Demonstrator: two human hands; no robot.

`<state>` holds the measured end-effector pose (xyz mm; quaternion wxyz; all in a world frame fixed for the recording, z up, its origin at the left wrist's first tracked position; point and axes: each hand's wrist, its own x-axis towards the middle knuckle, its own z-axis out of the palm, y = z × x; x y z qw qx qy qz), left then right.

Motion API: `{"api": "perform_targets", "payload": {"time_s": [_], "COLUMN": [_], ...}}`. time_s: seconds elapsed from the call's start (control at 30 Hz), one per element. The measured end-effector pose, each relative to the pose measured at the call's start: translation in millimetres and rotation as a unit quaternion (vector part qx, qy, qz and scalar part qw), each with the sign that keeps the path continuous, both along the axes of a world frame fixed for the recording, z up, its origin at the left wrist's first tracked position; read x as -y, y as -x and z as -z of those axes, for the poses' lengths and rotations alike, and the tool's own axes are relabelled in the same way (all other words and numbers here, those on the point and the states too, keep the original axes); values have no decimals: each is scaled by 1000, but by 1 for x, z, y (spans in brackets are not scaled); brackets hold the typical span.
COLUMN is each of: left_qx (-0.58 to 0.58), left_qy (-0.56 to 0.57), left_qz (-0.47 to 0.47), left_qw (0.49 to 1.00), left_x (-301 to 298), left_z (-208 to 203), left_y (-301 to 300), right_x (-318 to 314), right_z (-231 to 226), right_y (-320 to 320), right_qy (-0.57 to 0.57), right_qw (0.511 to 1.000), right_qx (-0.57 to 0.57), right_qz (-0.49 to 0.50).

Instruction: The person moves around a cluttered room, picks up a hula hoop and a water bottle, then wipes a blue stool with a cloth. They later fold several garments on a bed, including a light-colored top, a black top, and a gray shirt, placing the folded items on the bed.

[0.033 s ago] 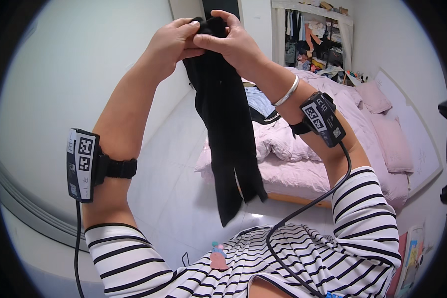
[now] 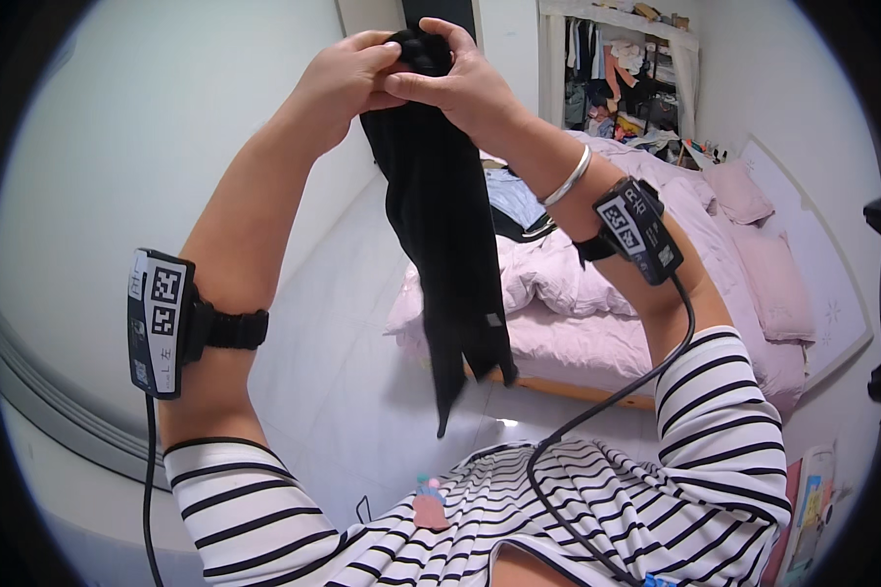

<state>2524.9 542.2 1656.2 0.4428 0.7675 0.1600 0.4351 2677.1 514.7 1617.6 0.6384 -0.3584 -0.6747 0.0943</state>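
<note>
A long black garment (image 2: 440, 205) hangs down from both my hands at the top of the view. Its upper end is bunched between them, and its lower end splits into two points. I cannot tell exactly what kind of garment it is. My left hand (image 2: 357, 73) pinches the bunched part from the left, thumb on top. From the right, my right hand (image 2: 460, 83) grips the same part, its thumb across the front and its index finger raised behind. A small pale tag (image 2: 493, 320) shows near the garment's lower right edge.
Beyond the garment stands a bed (image 2: 578, 342) with rumpled pink bedding and pillows (image 2: 768, 279). A light blue piece of clothing (image 2: 512, 201) lies at its far left. An open wardrobe (image 2: 617, 78) full of clothes stands at the back. Pale tiles (image 2: 333, 323) cover the floor.
The garment's lower end has swung and twisted slightly, and the pale tag has come into sight. The bunched top has shifted a little between my fingers. Both hands keep their hold.
</note>
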Motion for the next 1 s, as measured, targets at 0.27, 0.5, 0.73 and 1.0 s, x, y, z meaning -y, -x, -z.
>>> {"api": "perform_targets", "payload": {"time_s": [0.27, 0.5, 0.73, 1.0], "left_qx": [-20, 37, 77, 115], "left_qy": [-353, 163, 67, 52], "left_qz": [-269, 72, 182, 383], "left_qw": [896, 983, 978, 915], "left_x": [-38, -45, -40, -59], "left_z": [22, 65, 15, 55], "left_y": [45, 26, 15, 29], "right_x": [9, 31, 74, 106], "right_z": [-16, -40, -48, -70], "right_y": [-32, -45, -74, -79], "right_qy": [27, 97, 261, 159], "right_qw": [930, 938, 887, 942], "right_qx": [-118, -128, -111, -48], "right_qz": [-347, -309, -365, -293]}}
